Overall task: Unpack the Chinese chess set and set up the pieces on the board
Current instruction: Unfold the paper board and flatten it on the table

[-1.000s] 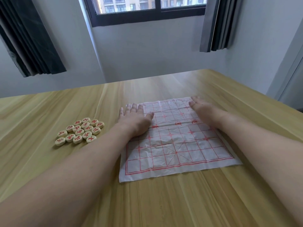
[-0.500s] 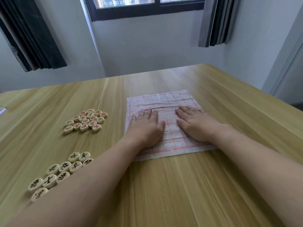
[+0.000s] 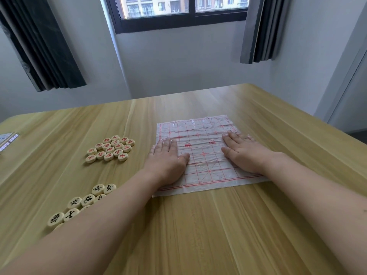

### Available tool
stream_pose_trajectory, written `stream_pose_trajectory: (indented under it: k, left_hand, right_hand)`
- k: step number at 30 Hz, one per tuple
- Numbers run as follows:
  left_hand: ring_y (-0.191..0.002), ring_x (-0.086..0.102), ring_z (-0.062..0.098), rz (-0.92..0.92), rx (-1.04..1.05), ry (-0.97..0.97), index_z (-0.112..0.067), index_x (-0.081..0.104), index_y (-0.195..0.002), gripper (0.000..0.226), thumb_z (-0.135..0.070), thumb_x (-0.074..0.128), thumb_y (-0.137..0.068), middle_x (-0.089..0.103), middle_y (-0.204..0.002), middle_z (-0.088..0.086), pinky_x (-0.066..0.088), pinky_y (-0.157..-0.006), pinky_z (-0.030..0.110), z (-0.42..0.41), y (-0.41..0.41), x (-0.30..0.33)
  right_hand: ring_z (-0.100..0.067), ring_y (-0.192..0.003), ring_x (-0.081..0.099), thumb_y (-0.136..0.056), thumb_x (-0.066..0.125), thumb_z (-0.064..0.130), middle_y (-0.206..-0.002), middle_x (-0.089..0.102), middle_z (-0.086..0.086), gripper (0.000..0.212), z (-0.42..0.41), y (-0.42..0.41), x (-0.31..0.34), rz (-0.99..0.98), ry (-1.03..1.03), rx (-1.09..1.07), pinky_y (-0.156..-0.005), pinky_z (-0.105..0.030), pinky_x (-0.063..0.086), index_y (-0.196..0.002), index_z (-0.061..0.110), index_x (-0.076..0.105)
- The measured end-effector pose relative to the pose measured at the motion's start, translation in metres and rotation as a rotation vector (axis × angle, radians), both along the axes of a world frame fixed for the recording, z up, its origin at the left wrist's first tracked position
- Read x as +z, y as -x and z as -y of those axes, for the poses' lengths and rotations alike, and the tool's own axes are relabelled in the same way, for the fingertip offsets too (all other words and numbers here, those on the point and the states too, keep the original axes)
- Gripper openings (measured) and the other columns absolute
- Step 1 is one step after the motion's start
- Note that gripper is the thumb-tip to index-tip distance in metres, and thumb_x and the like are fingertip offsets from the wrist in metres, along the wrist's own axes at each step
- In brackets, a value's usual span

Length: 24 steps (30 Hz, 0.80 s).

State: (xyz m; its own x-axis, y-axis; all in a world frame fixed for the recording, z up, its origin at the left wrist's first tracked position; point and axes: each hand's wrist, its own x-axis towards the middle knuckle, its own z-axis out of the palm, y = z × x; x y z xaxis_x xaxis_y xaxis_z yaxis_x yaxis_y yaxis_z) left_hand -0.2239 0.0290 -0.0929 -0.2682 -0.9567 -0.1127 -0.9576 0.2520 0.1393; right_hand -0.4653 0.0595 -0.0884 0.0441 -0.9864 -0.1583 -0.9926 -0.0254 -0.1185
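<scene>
A creased white paper board (image 3: pixel 200 139) with a red grid lies flat on the wooden table (image 3: pixel 198 225). My left hand (image 3: pixel 168 161) presses flat on its left edge, fingers straight. My right hand (image 3: pixel 241 151) presses flat on its right side, fingers spread. No piece stands on the board. Several round wooden pieces with red characters (image 3: pixel 110 148) lie in a cluster left of the board. Several pieces with black characters (image 3: pixel 79 203) lie nearer, partly hidden by my left forearm.
A flat box or card (image 3: pixel 8 138) shows at the table's far left edge. Beyond the table's far edge stand a grey wall, a window (image 3: pixel 178 8) and dark curtains (image 3: pixel 39 46). A door frame is at the right.
Both hands slid apart from the board's middle to its left and right sides, still pressing flat. The camera view shifted a little. The pieces have not moved.
</scene>
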Motion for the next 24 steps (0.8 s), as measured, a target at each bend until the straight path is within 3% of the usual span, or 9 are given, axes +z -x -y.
stream_pose_trajectory:
  k: [7, 13, 24]
  left_hand:
    - [-0.152, -0.010, 0.021, -0.048, -0.072, 0.084, -0.017, 0.000, -0.158, 0.062, -0.040, 0.022, -0.105, -0.008, -0.166, 0.002, -0.007, -0.123, 0.043, 0.011, 0.011, 0.019]
    - [-0.152, -0.007, 0.017, -0.032, -0.236, -0.005, -0.025, 0.006, -0.158, 0.058, -0.045, 0.019, -0.105, -0.004, -0.166, -0.004, -0.004, -0.123, 0.042, 0.007, 0.022, 0.007]
    - [-0.153, -0.003, 0.013, -0.123, -0.249, -0.009, -0.035, 0.015, -0.156, 0.054, -0.049, 0.021, -0.105, 0.003, -0.166, -0.005, -0.001, -0.124, 0.043, 0.003, 0.009, 0.007]
  right_hand:
    - [-0.012, -0.147, -0.012, -0.103, 0.011, 0.043, -0.161, -0.013, 0.003, 0.058, 0.009, -0.012, 0.025, -0.043, 0.102, 0.048, -0.119, -0.039, -0.008, -0.154, 0.019, -0.006]
    - [-0.012, -0.147, -0.011, -0.102, 0.013, 0.047, -0.161, -0.011, 0.003, 0.058, 0.012, -0.031, 0.002, 0.009, 0.017, 0.103, -0.118, -0.037, -0.008, -0.154, 0.026, -0.001]
    - [-0.009, -0.148, 0.002, -0.103, 0.021, 0.043, -0.162, 0.005, 0.002, 0.055, -0.003, -0.031, 0.013, 0.051, 0.078, 0.169, -0.119, -0.029, 0.000, -0.154, 0.022, 0.016]
